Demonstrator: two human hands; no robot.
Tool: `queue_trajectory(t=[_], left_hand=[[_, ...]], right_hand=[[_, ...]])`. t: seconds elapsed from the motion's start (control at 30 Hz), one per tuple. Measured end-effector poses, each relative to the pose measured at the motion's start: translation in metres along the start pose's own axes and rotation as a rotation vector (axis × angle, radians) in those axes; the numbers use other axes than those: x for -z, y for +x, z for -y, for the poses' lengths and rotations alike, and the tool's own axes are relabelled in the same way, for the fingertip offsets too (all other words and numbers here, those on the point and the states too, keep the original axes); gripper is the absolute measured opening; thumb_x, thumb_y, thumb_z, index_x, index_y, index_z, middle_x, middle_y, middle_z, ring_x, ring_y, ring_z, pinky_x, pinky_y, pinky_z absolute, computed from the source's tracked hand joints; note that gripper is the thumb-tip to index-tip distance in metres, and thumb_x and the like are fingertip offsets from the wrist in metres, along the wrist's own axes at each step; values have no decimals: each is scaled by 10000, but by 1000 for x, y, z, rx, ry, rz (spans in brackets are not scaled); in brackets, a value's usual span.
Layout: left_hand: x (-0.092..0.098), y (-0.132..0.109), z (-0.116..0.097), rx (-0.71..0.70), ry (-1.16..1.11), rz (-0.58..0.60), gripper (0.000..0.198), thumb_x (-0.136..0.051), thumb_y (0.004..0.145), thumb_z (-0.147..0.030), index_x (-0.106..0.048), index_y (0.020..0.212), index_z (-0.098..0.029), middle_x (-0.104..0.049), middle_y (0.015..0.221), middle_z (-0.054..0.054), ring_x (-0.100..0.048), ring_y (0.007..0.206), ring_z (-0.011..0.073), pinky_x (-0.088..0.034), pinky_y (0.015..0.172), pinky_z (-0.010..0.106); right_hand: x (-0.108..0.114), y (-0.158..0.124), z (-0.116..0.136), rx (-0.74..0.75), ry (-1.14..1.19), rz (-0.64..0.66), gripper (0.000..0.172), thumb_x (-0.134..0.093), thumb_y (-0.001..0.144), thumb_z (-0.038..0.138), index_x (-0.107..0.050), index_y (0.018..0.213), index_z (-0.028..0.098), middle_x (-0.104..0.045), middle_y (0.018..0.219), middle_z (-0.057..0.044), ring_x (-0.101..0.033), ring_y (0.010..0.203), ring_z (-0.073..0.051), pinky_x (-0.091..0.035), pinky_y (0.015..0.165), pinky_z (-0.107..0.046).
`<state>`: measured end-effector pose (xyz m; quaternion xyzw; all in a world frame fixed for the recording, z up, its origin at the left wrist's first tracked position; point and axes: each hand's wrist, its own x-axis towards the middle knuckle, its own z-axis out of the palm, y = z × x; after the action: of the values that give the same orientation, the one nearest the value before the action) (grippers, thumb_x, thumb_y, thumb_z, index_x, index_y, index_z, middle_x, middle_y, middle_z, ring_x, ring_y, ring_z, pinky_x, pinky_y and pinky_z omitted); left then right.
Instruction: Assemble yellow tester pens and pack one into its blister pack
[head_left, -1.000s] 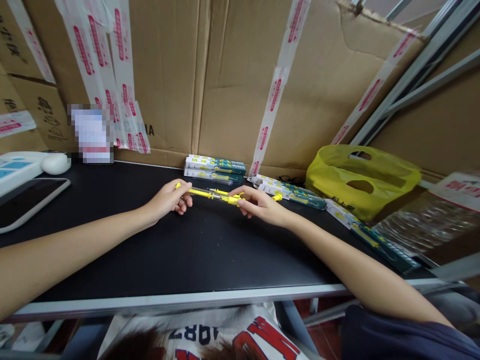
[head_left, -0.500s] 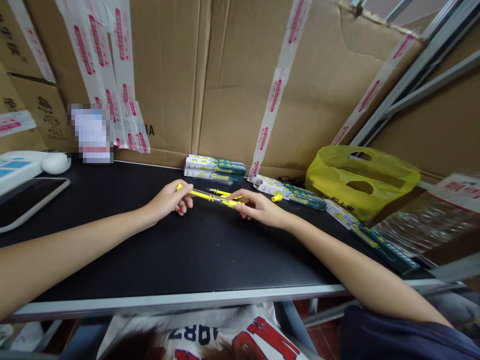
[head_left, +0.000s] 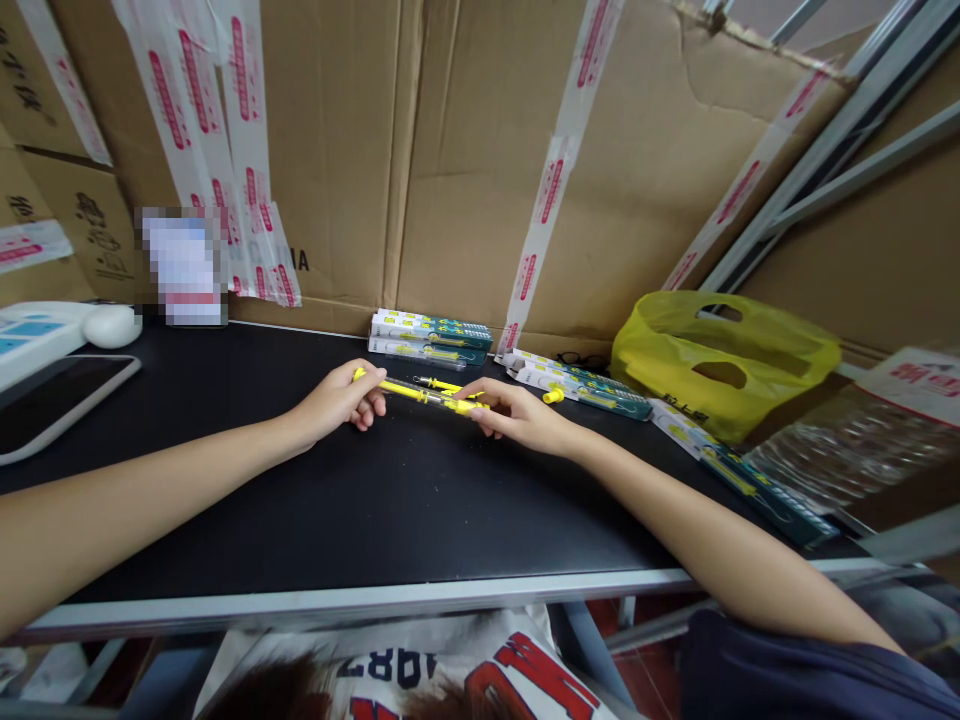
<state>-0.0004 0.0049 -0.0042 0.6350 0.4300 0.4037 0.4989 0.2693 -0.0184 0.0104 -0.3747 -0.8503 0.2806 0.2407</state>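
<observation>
A slim yellow pen-like tool (head_left: 409,389) with a clear tube and a metal band is held level between my hands, above the black tabletop. My left hand (head_left: 346,395) pinches its yellow left end between thumb and fingers. Closed round the yellow right end is my right hand (head_left: 517,415), whose fingers partly hide it. Just behind lies another thin yellow piece (head_left: 442,385) with a metal tip, partly covered by my right hand. A small yellow cap-like part (head_left: 553,396) rests to the right of my right hand.
Printed cartons (head_left: 431,338) are stacked at the back, with more cartons (head_left: 585,385) lying to the right. A yellow plastic bag (head_left: 720,360) stands at the back right. A phone-like device (head_left: 67,405) lies at the left. Large cardboard (head_left: 465,170) walls the rear.
</observation>
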Motion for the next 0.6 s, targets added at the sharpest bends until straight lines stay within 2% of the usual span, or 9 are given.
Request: queue_trajectory(t=[0.6], left_hand=[[1,2,2,-10,5,9,236,-505,852,-408,-447,825,-181,-588,585,-24,-505,443,76,-426,436,193]], right_hand=[[1,0,-1,4,-59,6,371,-466,910,436,-522,1162,170,-541,659,20,-518,573,-101,-415,563,-221]])
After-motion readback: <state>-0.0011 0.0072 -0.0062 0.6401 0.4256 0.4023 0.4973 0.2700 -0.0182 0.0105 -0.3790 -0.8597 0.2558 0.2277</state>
